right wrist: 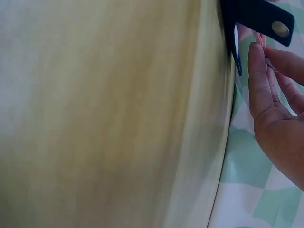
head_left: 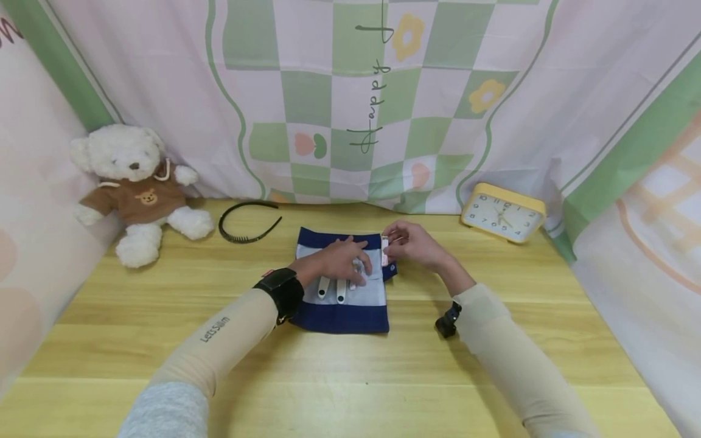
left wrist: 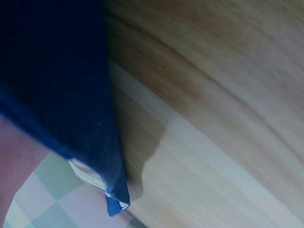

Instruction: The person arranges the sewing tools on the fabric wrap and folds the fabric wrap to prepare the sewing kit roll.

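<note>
A: What borders the left side?
B: A white teddy bear (head_left: 145, 194) sits near the back curtain (head_left: 306, 97); a black headband (head_left: 241, 239) lies just beside it, close to the table's back edge.
A: And the blue-and-grey pouch (head_left: 339, 319)?
B: Spread flat mid-table, with a broad stretch of tabletop (head_left: 378, 389) between its lower edge and the person. Two white tools (head_left: 342, 291) lie on its grey panel.
A: The left hand (head_left: 342, 260)?
B: Laid over the panel, fingers loosely spread and released; what lies right under them is partly hidden.
A: The right hand (head_left: 413, 244)?
B: Its thumb and fingertips pinch a small pink-and-white piece (head_left: 385, 252) at the pouch's right edge, by a blue strap (right wrist: 263, 19) with a metal snap.
A: Farther right?
B: Tabletop, then a yellow clock (head_left: 502, 213) near the back edge, well apart from that hand.
</note>
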A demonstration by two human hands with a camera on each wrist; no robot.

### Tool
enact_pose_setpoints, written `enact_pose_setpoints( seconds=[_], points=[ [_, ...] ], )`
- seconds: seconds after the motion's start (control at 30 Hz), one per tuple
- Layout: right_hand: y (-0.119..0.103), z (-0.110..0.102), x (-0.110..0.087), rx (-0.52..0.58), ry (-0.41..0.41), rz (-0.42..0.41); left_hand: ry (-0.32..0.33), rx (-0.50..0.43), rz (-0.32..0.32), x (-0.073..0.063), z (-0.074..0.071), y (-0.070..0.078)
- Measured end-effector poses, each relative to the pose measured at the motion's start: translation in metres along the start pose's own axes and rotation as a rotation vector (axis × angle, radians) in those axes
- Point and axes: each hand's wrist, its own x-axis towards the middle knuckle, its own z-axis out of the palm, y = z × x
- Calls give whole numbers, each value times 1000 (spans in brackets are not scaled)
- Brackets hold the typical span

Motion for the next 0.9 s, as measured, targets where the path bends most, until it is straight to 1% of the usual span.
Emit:
enact_pose_setpoints(
  seconds=[0.13, 0.4, 0.7, 0.9],
  points=[
    [-1, 3, 1, -14, -23, -13, -3, 1, -3, 1, 0, -1],
    [-4, 6, 4, -47, -98, -3, -8, 5, 8, 1, 0, 0],
    [-6, 8, 8, -91, -115, 26, -9, 20, 12, 3, 0, -3],
    [-8, 10, 10, -84, -127, 48, -11, 27, 14, 3, 0, -4]
  ],
)
